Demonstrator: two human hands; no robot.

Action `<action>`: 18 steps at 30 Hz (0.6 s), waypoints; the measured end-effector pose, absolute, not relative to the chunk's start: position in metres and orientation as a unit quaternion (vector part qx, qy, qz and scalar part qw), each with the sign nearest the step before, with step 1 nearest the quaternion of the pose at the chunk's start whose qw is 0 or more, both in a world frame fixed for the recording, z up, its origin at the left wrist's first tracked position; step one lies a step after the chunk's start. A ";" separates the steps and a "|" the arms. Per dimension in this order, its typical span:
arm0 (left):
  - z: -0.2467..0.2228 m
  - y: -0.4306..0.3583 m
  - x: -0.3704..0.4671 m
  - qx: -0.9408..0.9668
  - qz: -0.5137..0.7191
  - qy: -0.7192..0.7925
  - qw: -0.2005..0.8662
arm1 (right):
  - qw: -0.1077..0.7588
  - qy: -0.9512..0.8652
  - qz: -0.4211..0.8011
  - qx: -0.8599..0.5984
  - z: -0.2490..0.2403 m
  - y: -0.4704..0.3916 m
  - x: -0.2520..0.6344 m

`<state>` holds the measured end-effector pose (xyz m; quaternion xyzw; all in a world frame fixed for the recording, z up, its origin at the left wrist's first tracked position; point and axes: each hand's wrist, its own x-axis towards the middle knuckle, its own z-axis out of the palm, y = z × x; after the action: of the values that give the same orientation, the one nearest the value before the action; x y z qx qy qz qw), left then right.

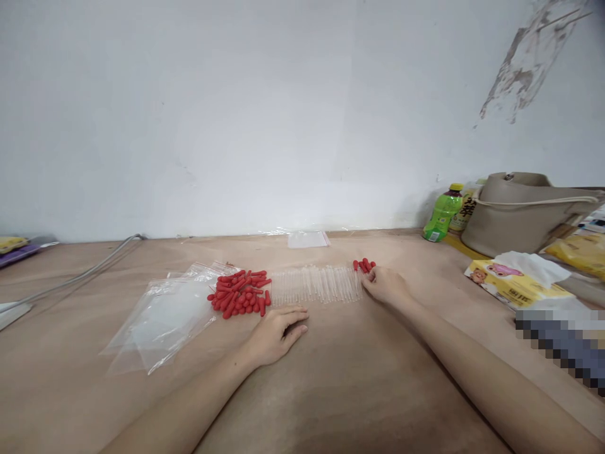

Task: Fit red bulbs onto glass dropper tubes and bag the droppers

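A row of thin clear dropper tubes lies side by side on the brown tabletop. At the row's right end, several red rubber bulbs sit on the tubes' far ends. My right hand is there, fingertips pinched together on a dropper beside these bulbs; the fingers hide most of it. My left hand rests on the table just in front of the row, fingers stretched out and thumb apart, holding nothing. Left of the row is a heap of loose red rubber bulbs, close beyond my left hand.
Clear zip bags lie spread at left, partly under the heap. A small white bag lies near the wall. To the right stand a green bottle, a beige bag and a yellow tissue pack. A grey cable crosses the left side.
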<state>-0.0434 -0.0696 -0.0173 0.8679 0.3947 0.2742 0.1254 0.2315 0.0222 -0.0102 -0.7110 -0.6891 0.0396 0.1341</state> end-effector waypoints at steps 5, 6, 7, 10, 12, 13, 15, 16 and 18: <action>-0.017 -0.070 -0.044 0.867 0.273 0.397 0.127 | 0.112 -0.685 0.030 -0.719 -0.014 0.025 0.222; -0.017 -0.070 -0.044 0.868 0.271 0.396 0.127 | 0.113 -0.684 0.030 -0.720 -0.015 0.026 0.221; -0.017 -0.070 -0.044 0.868 0.270 0.396 0.126 | 0.114 -0.683 0.030 -0.720 -0.015 0.026 0.220; -0.019 -0.070 -0.043 0.871 0.269 0.394 0.120 | 0.118 -0.680 0.031 -0.723 -0.013 0.024 0.218; -0.019 -0.070 -0.042 0.872 0.270 0.394 0.105 | 0.130 -0.669 0.027 -0.732 -0.012 0.022 0.217; -0.018 -0.069 -0.042 0.870 0.271 0.402 0.087 | 0.144 -0.664 0.021 -0.733 -0.012 0.020 0.216; -0.014 -0.067 -0.045 0.851 0.276 0.445 0.016 | 0.194 -0.675 -0.003 -0.711 -0.014 0.016 0.212; -0.011 -0.065 -0.047 0.832 0.277 0.479 -0.033 | 0.227 -0.693 -0.022 -0.684 -0.016 0.013 0.210; -0.004 -0.061 -0.054 0.784 0.267 0.544 -0.134 | 0.286 -0.740 -0.056 -0.607 -0.021 0.005 0.203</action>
<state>-0.0537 -0.0614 -0.0044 0.7844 0.5436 0.2671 -0.1337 0.2031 0.0054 -0.0210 -0.6068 -0.7396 -0.0558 0.2860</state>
